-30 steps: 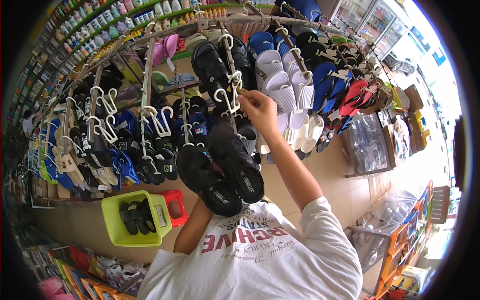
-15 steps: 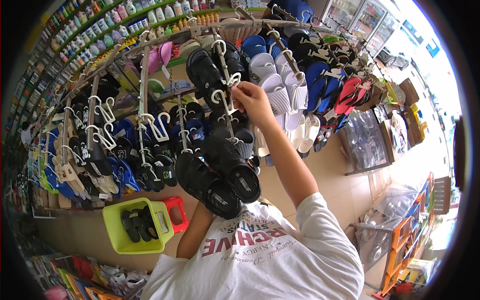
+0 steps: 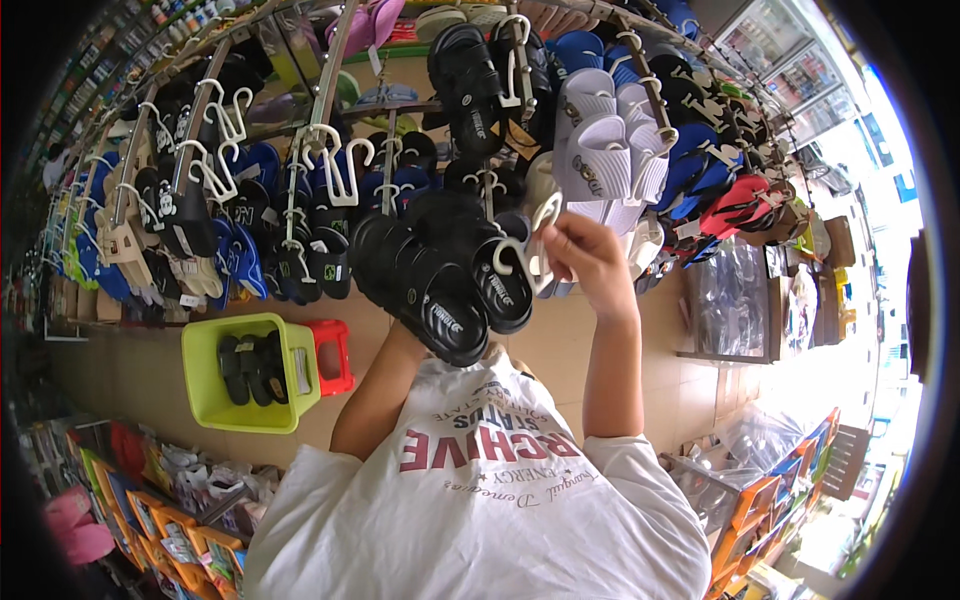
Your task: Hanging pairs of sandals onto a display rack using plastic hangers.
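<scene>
A pair of black sandals (image 3: 425,290) hangs in the middle, soles partly facing me. My left forearm reaches up behind them and appears to support them; the left hand and its fingers are hidden by the sandals. My right hand (image 3: 590,262) pinches a white plastic shoe hanger (image 3: 547,212) just to the right of the sandals. A curved white hook shows at the nearer sandal's opening. Behind this, another pair of black sandals (image 3: 468,85) hangs on the rack's metal arm, with pale lilac slides (image 3: 598,155) to its right.
The shoe rack's metal bars (image 3: 335,65) stick out toward me, several carrying white hangers and footwear. On the tiled floor stands a yellow-green bin (image 3: 200,390) with black sandals inside, beside a red stool (image 3: 330,355). Clear plastic-wrapped goods (image 3: 725,300) stand at right.
My right hand has come away from the rack arm with the white hanger, closer to me and beside the sandals. The head view has shifted, and the sandals stay out in front of me.
</scene>
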The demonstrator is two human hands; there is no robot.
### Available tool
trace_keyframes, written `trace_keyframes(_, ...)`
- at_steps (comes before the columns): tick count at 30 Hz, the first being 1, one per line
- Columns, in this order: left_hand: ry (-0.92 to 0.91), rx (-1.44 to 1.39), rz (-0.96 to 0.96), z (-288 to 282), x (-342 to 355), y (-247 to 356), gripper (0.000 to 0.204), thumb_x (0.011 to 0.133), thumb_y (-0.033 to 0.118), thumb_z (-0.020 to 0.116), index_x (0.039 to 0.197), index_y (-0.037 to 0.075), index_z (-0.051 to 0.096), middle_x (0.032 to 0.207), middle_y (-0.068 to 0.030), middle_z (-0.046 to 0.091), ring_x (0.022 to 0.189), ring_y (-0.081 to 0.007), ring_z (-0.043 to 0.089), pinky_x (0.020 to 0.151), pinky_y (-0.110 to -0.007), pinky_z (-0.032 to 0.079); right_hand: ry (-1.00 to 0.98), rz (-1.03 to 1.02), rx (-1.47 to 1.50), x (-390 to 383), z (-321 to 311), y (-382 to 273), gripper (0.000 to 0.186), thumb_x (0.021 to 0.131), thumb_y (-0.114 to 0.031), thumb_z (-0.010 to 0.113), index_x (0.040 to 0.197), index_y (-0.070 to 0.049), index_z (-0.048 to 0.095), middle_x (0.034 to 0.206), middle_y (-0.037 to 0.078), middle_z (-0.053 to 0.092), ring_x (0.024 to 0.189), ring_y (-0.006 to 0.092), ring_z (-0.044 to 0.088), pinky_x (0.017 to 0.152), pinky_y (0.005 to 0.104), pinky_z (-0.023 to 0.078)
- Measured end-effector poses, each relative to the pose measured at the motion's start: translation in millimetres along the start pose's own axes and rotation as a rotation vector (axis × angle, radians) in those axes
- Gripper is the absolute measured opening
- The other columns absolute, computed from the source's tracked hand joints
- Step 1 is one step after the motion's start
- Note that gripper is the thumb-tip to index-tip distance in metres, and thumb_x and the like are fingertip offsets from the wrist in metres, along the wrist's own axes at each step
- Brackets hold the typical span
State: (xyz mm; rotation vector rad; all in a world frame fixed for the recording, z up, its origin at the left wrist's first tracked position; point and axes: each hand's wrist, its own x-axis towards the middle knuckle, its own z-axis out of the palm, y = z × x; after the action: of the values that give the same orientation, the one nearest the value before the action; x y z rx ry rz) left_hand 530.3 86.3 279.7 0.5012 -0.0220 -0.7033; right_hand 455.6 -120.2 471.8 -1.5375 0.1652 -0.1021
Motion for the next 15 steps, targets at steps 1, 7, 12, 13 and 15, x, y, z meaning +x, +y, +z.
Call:
trace_keyframes(1,0.002,-0.002,-0.007,-1.0,1.7,-1.0,0.031,0.099,0.035,0.056,0.111,0.008,0.062,0.103,-0.0071,0.065,0.092,-0.0198,0.065,0.08,-0.033,0.055,-0.041,0.038,-0.043,-7.4,3.6,10.4,0.019,0.097,-0.016,0.064,0.09,0.001,0.066,0.061,-0.004,0.05,0.055,0.0029,0.044,0.049,0.0213,0.031)
trace_keyframes(7,-0.024,0.009,-0.057,-3.7,3.8,-7.2,0.03,0.098,0.035,0.057,0.111,0.008,0.062,0.102,-0.0071,0.065,0.091,-0.0195,0.065,0.079,-0.032,0.055,-0.105,0.125,-0.239,-21.3,27.7,53.5,0.016,0.093,-0.014,0.066,0.089,0.001,0.067,0.061,-0.002,0.053,0.055,0.0035,0.045,0.049,0.0238,0.035)
trace_keyframes(12,-0.066,0.027,-0.108,-4.5,-9.6,-12.0,0.029,0.098,0.034,0.057,0.11,0.008,0.062,0.102,-0.0071,0.065,0.091,-0.0192,0.065,0.078,-0.032,0.055,-0.035,0.146,-0.302,-27.4,43.1,56.9,0.016,0.091,-0.015,0.068,0.088,0.0,0.067,0.061,0.003,0.057,0.056,0.0067,0.051,0.052,0.026,0.04)
trace_keyframes(13,-0.074,0.03,-0.115,-3.4,-7.6,-13.7,0.029,0.098,0.034,0.057,0.11,0.008,0.062,0.102,-0.0071,0.065,0.091,-0.0192,0.065,0.078,-0.032,0.055,-0.028,0.049,-0.354,-28.6,45.2,60.2,0.014,0.093,-0.013,0.067,0.089,0.001,0.066,0.061,0.001,0.056,0.055,0.0054,0.051,0.05,0.0249,0.039)
trace_keyframes(15,-0.089,0.034,-0.126,-3.5,-14.9,-15.0,0.029,0.098,0.034,0.057,0.11,0.008,0.062,0.101,-0.0071,0.066,0.091,-0.0191,0.065,0.078,-0.032,0.055,-0.02,-0.076,-0.424,-29.9,47.4,59.1,0.012,0.093,-0.01,0.066,0.09,0.002,0.064,0.061,0.001,0.057,0.055,0.0055,0.054,0.05,0.0243,0.041)
